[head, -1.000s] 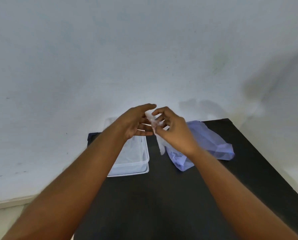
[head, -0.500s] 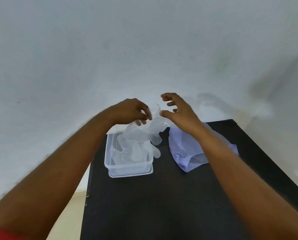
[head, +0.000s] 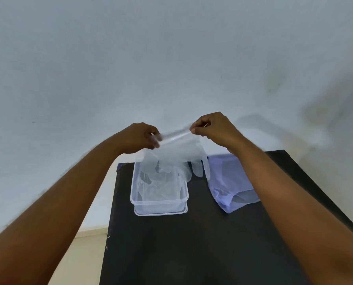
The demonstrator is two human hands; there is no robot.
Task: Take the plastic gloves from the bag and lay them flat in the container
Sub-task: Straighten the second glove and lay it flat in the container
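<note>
Head view: a black table [head: 192,243] stands against a pale wall [head: 171,58]. The left hand [head: 137,138] and right hand [head: 216,130] each pinch the cuff of a clear plastic glove [head: 175,155], stretched nine to three, fingers hanging toward six above the clear container [head: 159,200]. A bluish bag [head: 231,186] lies at three of the container.

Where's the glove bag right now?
In the head view the pale blue bag lies flat on the black table, right of the clear container and partly under the right forearm, with neither hand touching it.
</note>
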